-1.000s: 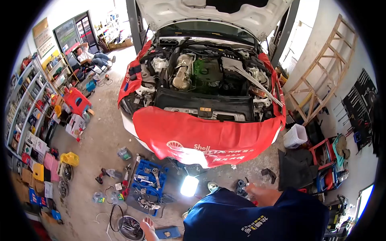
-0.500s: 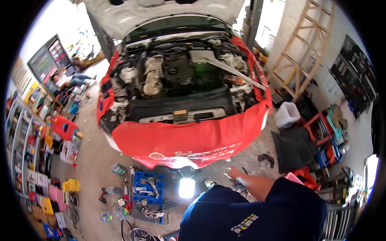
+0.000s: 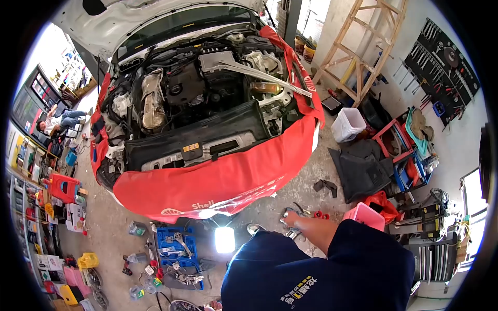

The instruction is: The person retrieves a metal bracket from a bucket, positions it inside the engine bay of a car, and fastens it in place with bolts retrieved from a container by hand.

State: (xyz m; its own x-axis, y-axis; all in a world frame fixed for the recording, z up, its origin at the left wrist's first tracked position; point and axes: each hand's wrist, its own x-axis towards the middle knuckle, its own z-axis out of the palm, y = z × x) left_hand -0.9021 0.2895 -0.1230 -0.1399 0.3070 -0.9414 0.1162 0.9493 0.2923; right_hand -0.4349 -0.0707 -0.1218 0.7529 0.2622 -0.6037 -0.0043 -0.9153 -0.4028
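My right hand (image 3: 291, 220) reaches down at the end of the bare forearm, below the front of the car. Its fingers look closed around a small greyish part too small to name. Metal pieces (image 3: 292, 233) and small red parts (image 3: 319, 214) lie close by on the floor. Only a bit of my left hand (image 3: 213, 305) shows at the bottom edge, its fingers not readable. A lit white work lamp (image 3: 224, 240) stands left of my right hand. Further left, a blue tray (image 3: 193, 254) holds metal parts.
A car with raised hood (image 3: 155, 10) and exposed engine (image 3: 184, 85) wears a red fender cover (image 3: 233, 181). At right are a white bin (image 3: 347, 124), pink basket (image 3: 365, 215), wooden ladder (image 3: 358, 57) and tool board (image 3: 441, 67). A person (image 3: 65, 120) reclines at far left.
My view has turned right, so the car and floor items sit further left and tilted. My right hand remains low near the metal pieces; the red parts beside it now show clearly.
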